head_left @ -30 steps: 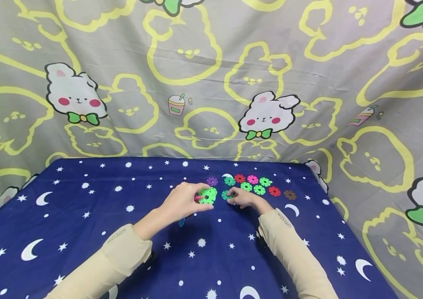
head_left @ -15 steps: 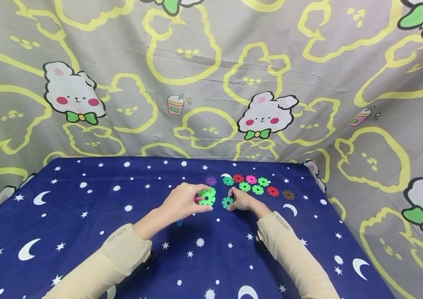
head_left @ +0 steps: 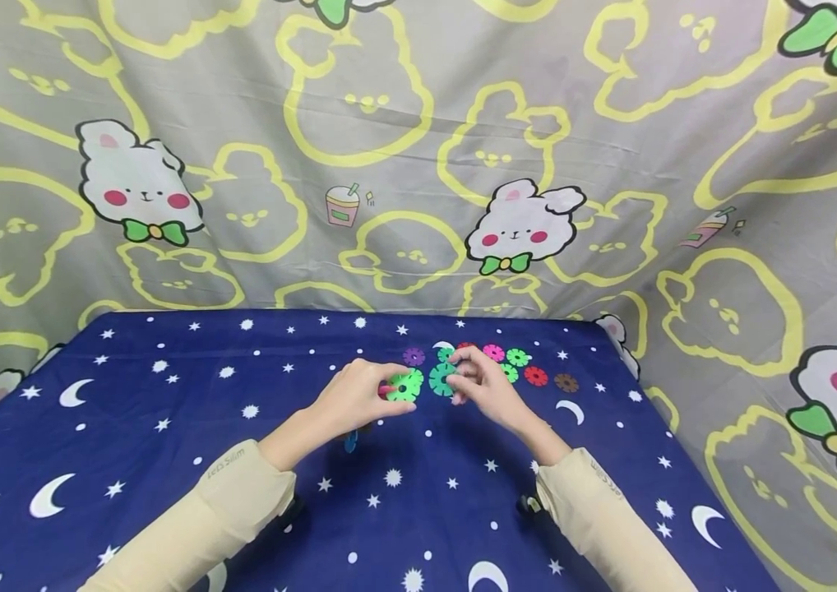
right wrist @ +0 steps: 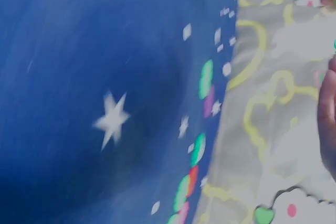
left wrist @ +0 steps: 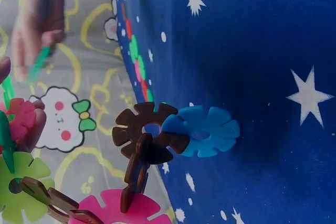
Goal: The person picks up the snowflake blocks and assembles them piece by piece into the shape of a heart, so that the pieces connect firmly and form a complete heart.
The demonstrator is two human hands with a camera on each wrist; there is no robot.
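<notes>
In the head view my left hand (head_left: pixel 355 399) grips a chain of linked flower-shaped plastic discs, with a bright green disc (head_left: pixel 405 385) at its fingertips. The chain hangs below the hand. In the left wrist view it includes a yellow-green disc (left wrist: pixel 9 195), a pink disc (left wrist: pixel 105 205), a brown disc (left wrist: pixel 126 129) and a blue disc (left wrist: pixel 212 135) at the end. To the right, my right hand (head_left: pixel 492 390) pinches a teal disc (head_left: pixel 439 379) by its edge, raised and a small gap from the green one. Only part of the right hand (right wrist: pixel 328 121) shows in its wrist view.
Loose discs lie flat towards the back of the star-printed blue cloth (head_left: pixel 241 460): a purple disc (head_left: pixel 414 356), a pink disc (head_left: pixel 493 353), a red disc (head_left: pixel 536 376), a brown disc (head_left: pixel 566 382) and several green ones. A patterned curtain (head_left: pixel 256 271) hangs behind.
My right hand has drawn the teal disc from the row on the cloth, first towards me, then up beside the left hand. The left hand has hardly moved.
</notes>
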